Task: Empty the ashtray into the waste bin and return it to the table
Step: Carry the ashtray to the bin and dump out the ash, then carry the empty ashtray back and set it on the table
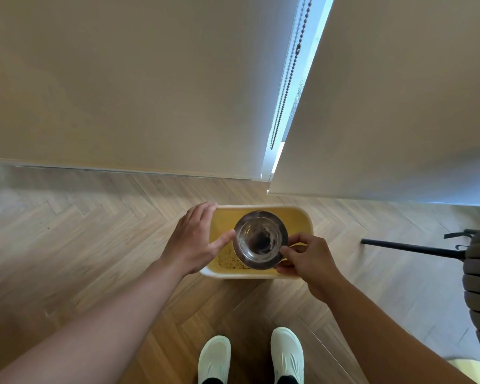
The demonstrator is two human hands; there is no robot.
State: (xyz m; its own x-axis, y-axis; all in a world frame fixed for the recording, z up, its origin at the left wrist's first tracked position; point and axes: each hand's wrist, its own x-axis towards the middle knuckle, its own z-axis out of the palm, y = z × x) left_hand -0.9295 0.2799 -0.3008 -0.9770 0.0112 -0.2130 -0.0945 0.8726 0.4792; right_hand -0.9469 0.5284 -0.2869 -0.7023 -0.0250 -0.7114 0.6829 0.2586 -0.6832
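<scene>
Above the rounded yellow plastic waste bin (302, 220), a round shiny metal ashtray (260, 239) hangs, its near-right rim pinched by the right hand (308, 259); the left hand (194, 239) is spread, thumb touching its left edge.

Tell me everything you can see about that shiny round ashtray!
The round silvery metal ashtray has a wide flat rim and a deep glossy bowl, with dark ash smudged on its bottom. It is held open side up over the yellow waste bin. The right hand pinches its rim at the lower right, and the left hand touches its left edge with the thumb.
</scene>
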